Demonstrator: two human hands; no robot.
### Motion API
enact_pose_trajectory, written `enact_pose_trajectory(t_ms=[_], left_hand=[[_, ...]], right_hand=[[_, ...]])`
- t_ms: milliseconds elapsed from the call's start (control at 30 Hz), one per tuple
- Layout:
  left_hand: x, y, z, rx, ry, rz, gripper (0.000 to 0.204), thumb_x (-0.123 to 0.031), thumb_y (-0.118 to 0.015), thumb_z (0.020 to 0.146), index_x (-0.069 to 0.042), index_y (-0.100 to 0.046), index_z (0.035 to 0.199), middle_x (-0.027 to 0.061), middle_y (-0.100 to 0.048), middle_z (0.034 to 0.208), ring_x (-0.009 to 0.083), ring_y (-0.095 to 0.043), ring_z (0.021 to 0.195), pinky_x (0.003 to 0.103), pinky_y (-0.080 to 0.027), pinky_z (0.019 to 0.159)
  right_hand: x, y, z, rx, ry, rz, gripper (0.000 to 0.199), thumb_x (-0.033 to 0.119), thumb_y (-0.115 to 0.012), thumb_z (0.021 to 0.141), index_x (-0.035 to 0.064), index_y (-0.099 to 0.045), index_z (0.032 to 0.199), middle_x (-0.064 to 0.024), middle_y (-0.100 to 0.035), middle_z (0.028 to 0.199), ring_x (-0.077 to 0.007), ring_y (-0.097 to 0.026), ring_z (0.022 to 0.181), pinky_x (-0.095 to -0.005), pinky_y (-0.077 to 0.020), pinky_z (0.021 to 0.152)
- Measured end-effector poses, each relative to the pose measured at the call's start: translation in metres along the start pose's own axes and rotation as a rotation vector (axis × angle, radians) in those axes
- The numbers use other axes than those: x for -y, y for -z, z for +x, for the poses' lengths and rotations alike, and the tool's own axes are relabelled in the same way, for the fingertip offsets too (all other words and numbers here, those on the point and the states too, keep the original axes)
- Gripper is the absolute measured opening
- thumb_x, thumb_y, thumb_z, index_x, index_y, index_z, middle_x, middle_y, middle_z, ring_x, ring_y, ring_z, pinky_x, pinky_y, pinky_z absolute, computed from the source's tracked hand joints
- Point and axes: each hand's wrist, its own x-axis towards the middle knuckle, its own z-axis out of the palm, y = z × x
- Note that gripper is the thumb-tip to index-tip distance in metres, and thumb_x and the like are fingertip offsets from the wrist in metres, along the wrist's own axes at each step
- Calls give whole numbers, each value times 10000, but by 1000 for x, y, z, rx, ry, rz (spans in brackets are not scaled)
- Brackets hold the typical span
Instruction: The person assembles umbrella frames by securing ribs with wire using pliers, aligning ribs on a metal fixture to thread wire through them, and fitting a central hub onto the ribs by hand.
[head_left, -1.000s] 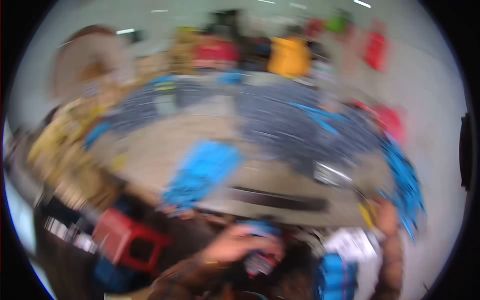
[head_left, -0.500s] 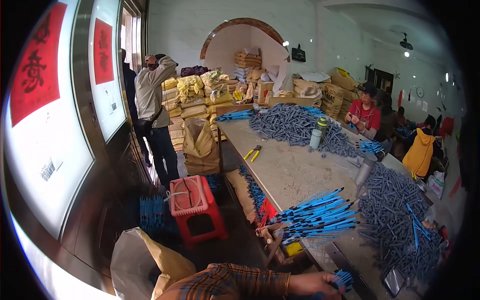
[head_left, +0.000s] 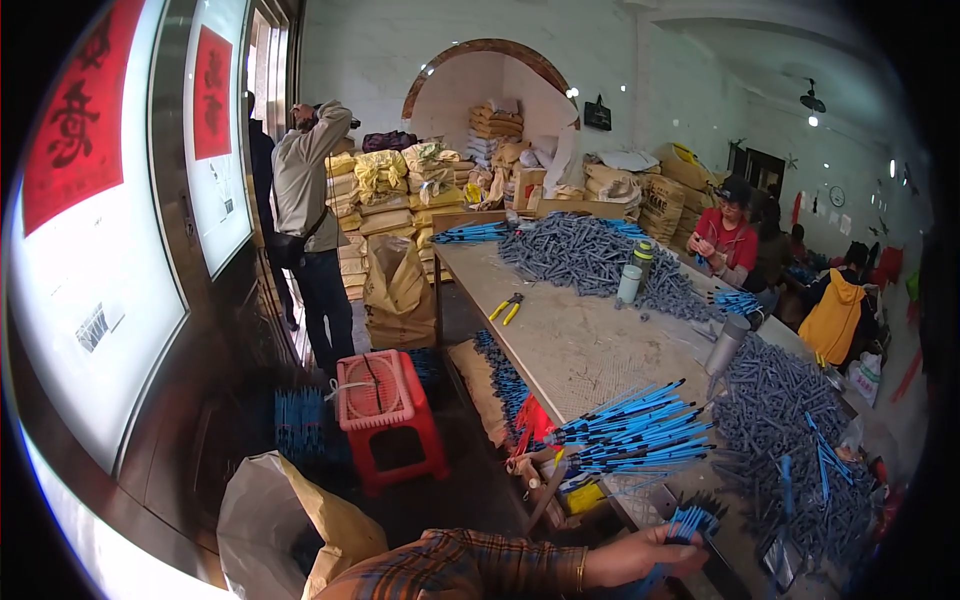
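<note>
Head cam: left hand (head_left: 632, 561) has its fingers wrapped round blue sticks (head_left: 688, 522) by the desk's (head_left: 590, 345) near end. Grey pieces (head_left: 775, 410) swamp the right edge.

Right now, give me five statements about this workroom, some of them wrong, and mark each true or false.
1. The left grip holds a blue bundle. True.
2. The stool is yellow. False: the stool is red.
3. The pliers lie on the table. True.
4. All the grey pieces lie on the floor. False: grey pieces are heaped on the table.
5. A black bag hangs on the wall. True.
</note>
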Motion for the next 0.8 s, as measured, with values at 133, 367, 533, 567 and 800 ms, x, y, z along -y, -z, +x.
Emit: enact_pose_trajectory(t_ms=[133, 367, 533, 567, 800], left_hand=[[-2, -9, 8, -69, -148, -21, 171, -147, -587, 860, -86, -522, 1006, 38, -597, 940, 133, -576, 862, 262, -464, 778], [3, 13, 4, -273, -340, 46, 168, -133, -593, 856, -103, -525, 1007, 19, -589, 892, 124, -580, 803, 246, -466, 730], [6, 1, 7, -430, -365, -16, 168, -139, -614, 844, -93, -539, 986, 24, -586, 840, 129, -572, 766, 271, -472, 714], [5, 4, 9, -425, -402, 57, 165, -125, -618, 838, -89, -538, 978, 26, -587, 824, 134, -577, 762, 273, -471, 700], [-8, 4, 16, -465, -485, 126, 140, -36, -597, 824, -76, -530, 940, 30, -573, 781, 156, -567, 720, 286, -465, 663]], right_hand=[[22, -55, 6, 198, 154, 47, 120, 155, -564, 806, 42, -536, 774, -174, -506, 714, -365, -489, 595, -431, -397, 520], [-23, -126, 37, -546, 1514, -500, 156, 174, -547, 848, 24, -579, 877, -171, -576, 808, -359, -550, 726, -414, -455, 627], [15, -121, -22, 114, 326, -1, 182, 185, -473, 873, 45, -589, 875, -163, -529, 738, -285, -529, 630, -407, -426, 534], [27, -125, -9, 39, 392, -63, 167, 175, -489, 866, 39, -582, 841, -172, -511, 707, -306, -518, 608, -414, -412, 522], [65, -123, 29, 1, 265, 234, 112, 134, -662, 686, 96, -600, 771, -82, -478, 594, -277, -498, 494, -390, -377, 424]])
